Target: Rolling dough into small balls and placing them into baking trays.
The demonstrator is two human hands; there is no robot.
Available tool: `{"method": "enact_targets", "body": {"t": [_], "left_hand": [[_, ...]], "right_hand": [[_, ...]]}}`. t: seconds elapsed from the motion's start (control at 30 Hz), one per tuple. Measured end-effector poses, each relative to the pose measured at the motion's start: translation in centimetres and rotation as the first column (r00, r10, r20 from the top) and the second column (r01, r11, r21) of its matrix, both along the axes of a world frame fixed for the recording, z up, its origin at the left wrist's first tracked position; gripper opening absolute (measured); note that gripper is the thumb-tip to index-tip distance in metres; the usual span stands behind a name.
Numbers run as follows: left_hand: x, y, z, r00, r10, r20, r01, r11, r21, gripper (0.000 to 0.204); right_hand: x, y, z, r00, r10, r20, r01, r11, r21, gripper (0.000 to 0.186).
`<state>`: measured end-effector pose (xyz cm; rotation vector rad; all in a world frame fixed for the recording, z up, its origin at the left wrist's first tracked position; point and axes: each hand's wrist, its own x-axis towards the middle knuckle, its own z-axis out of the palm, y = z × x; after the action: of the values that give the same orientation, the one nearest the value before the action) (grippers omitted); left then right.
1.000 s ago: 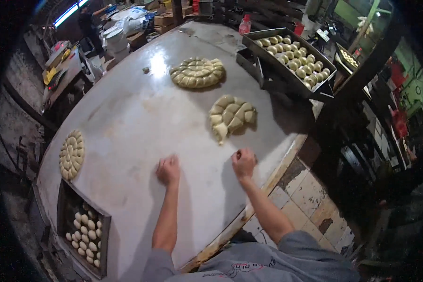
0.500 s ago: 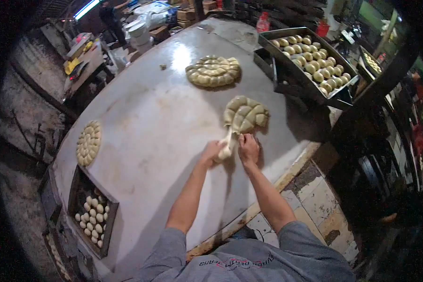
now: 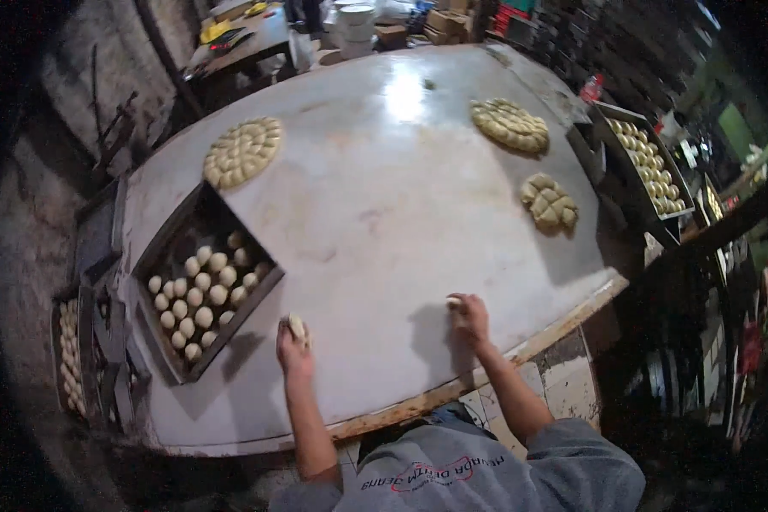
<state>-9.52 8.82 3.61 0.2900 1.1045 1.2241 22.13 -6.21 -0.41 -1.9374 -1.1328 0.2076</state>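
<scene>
With fingers closed, I hold a pale, oblong dough piece (image 3: 297, 330) in my left hand (image 3: 293, 350) and a small cream dough lump (image 3: 453, 302) in my right hand (image 3: 470, 319), both likely light, soft and best cradled mid-body, above the smooth whitish table (image 3: 375, 247).

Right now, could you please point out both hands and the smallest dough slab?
Left hand (image 3: 293, 348), head view: hand's middle.
Right hand (image 3: 470, 319), head view: hand's middle.
Smallest dough slab (image 3: 550, 203), head view: upper surface.
</scene>
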Motion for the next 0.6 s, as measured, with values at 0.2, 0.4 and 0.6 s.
{"method": "enact_targets", "body": {"t": [0.2, 0.4, 0.6], "left_hand": [[-8.7, -5.9, 0.1, -0.096, -0.008, -0.995, 0.96, 0.264, -0.094, 0.051], [-1.5, -2.0, -1.2, -0.026, 0.267, -0.963, 0.754, 0.638, 0.157, 0.024], [8.7, -6.9, -1.4, 0.002, 0.162, -0.987, 0.711, 0.693, 0.115, 0.011]], "right_hand": [[0.5, -1.6, 0.3, 0.895, 0.276, 0.351, -0.214, 0.955, -0.204, 0.036], [4.9, 1.3, 0.9, 0.826, -0.054, 0.561, 0.127, 0.988, -0.092, 0.048], [2.2, 7.4, -1.7, 0.915, 0.059, 0.399, 0.055, 0.962, -0.268, 0.028]]}}
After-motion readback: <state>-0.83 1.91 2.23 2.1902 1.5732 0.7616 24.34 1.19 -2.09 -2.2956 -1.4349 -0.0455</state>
